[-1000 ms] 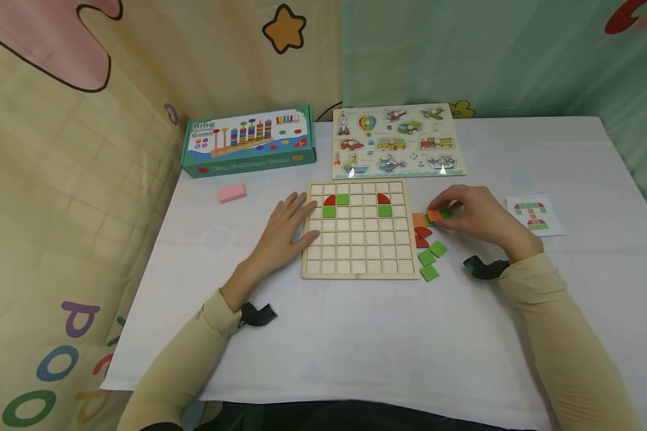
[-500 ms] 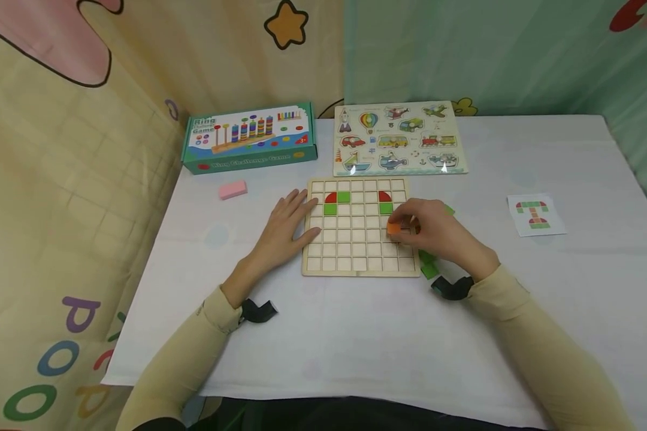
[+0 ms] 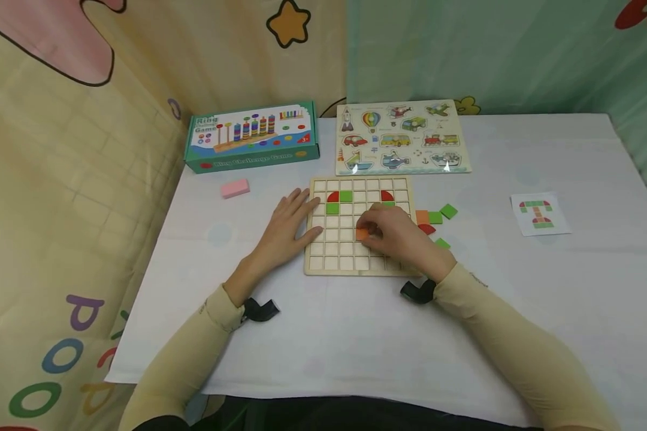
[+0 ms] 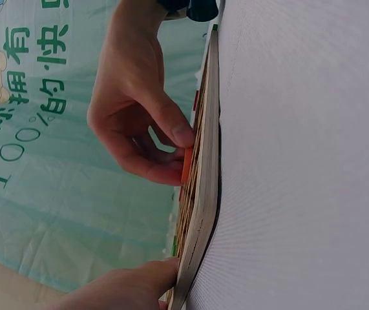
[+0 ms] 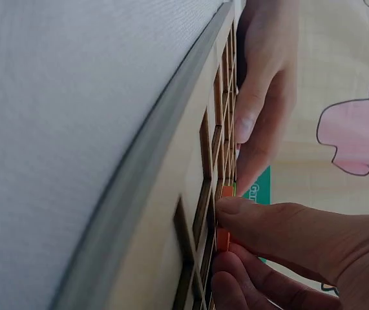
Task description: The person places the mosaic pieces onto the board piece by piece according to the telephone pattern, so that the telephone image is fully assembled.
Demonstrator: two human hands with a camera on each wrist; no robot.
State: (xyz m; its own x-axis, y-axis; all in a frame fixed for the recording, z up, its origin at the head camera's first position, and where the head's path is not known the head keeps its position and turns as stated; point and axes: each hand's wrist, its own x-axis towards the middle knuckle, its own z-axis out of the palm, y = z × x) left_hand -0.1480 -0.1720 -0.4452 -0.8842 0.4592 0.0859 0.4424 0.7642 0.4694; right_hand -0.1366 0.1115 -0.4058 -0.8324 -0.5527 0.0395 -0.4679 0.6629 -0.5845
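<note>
In the head view, a wooden grid board [image 3: 331,263] lies flat on the table. My left hand [image 3: 283,224] rests against its left edge, fingers straight and spread. Over the middle columns, my right hand [image 3: 401,236] pinches an orange square tile [image 3: 362,234] between thumb and fingers. The right wrist view shows the thumb [image 5: 236,206] on the orange tile [image 5: 222,239], close to the grid. Upper cells hold a red quarter-circle tile [image 3: 333,196], green square tiles [image 3: 346,196] and a second red quarter-circle tile [image 3: 387,195]. My right hand hides part of the board's lower right.
Loose tiles lie right of the board: an orange square [image 3: 422,216], a red piece [image 3: 426,228] and several green squares [image 3: 449,211]. Farther right is a pattern card [image 3: 541,214]. Behind stand a ring game box [image 3: 252,137] and a vehicle puzzle [image 3: 402,137]; a pink block [image 3: 235,188] sits left.
My right hand has carried the orange tile left, from the loose tiles beside the board to over the grid's middle. My left hand has stayed at the board's left edge.
</note>
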